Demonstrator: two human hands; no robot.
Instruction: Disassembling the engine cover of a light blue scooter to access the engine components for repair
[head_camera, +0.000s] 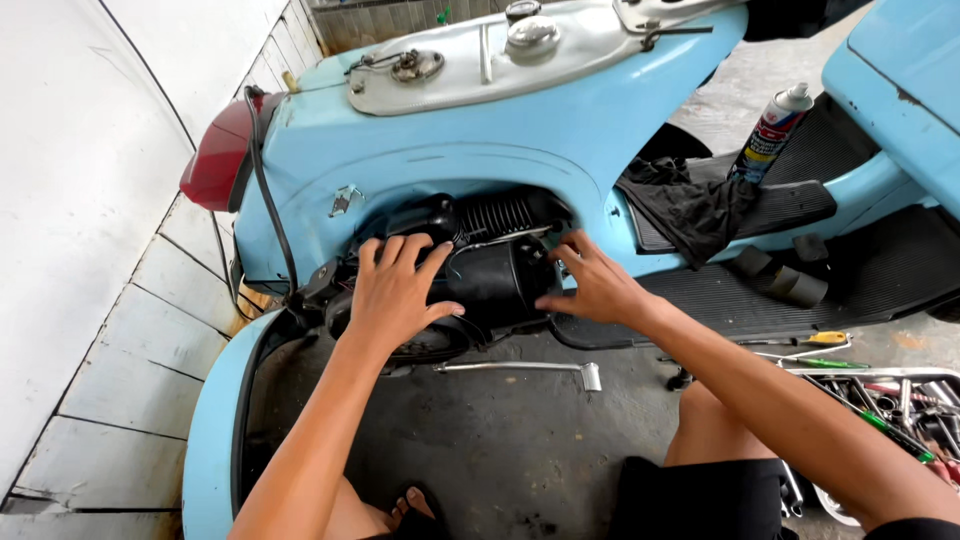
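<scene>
The person crouches on the concrete floor (500, 440) facing the open flank of a light blue scooter (520, 130). Both hands are on the black engine shroud (495, 285), a rounded cover seated in the side opening directly ahead of them.

Left hand (395, 290): laid flat, fingers spread over the shroud's left upper face, palm pressing rather than gripping. Right hand (595, 285): fingers curled onto the shroud's right edge, thumb underneath; it appears to pinch the rim, though the contact point is shadowed and a full grasp cannot be confirmed. The two hands are about equally near; the shroud lies between them, its long axis running left to right across the opening.

Just above the hands, black cooling fins (495, 215) show behind the shroud. Below the right hand, a chrome kick lever (520, 368) lies level, pointing right.

Right of the right hand and beyond it: a black rag (690, 205) draped on the footboard, and a spray can (770, 135) leaning upright, white cap, label banded red, blue and yellow. Nearer, to the right, a metal tray of tools (890, 400) with green-handled screwdrivers. Far left of the left hand, the red tail light (215, 160).
</scene>
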